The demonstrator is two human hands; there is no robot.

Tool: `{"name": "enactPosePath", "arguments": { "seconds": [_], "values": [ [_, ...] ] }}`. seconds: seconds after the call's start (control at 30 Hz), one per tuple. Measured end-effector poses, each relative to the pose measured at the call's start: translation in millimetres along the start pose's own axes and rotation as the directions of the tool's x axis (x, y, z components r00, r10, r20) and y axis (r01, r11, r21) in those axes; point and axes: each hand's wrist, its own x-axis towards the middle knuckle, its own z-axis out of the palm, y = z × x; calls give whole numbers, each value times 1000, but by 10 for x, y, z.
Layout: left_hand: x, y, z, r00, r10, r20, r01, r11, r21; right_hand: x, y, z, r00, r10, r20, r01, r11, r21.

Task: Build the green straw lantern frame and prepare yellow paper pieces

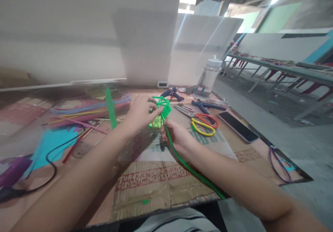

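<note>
While the left hand (142, 113) pinches a green woven piece (163, 109) above the tabletop (260, 162), the right hand (177, 138) grips its trailing strip (194, 172), seemingly to hold it taut.

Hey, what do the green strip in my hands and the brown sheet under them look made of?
The green strip looks plastic, smooth and glossy, bending in a springy curve. The brown sheet looks like cardboard, matte, with fold creases and red print.

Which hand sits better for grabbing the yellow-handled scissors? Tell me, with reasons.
Right hand, probably: the scissors lie just beside it, though it grips a green strip. Left hand is farther, holding the green piece.
</note>
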Motion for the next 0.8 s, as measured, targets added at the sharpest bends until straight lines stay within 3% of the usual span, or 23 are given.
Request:
{"name": "enactPosePath", "arguments": {
  "seconds": [0.23, 0.4, 0.43, 0.47, 0.53, 0.57, 0.67, 0.8],
  "values": [
    [12, 17, 13, 1000, -10, 5, 10, 1000, -16, 43, 39, -23, 999, -46, 19, 46, 998, -30],
    [-114, 148, -319, 990, -90, -109, 94, 995, 30, -12, -109, -142, 987, -136, 79, 146, 979, -140],
    [-183, 186, -384, 986, -145, -85, 148, 988, 38, -35, -180, -187, 977, -185, 111, 205, 955, -216],
    [-263, 224, -425, 982, -185, 30, 184, 982, 46, -56, -255, -233, 956, -254, 148, 289, 906, -310],
    [-434, 298, -408, 928, -142, 344, 145, 989, 17, -87, -391, -315, 914, -341, 220, 405, 803, -437],
    [-512, 329, -353, 898, -99, 428, 111, 994, -2, -94, -439, -345, 895, -371, 248, 446, 761, -472],
    [-668, 374, -98, 840, -60, 539, 61, 998, 16, -92, -480, -384, 851, -418, 318, 526, 664, -532],
    [-683, 307, 124, 853, -112, 510, 121, 993, 15, -76, -418, -399, 820, -411, 397, 572, 592, -568]
  ]
}}
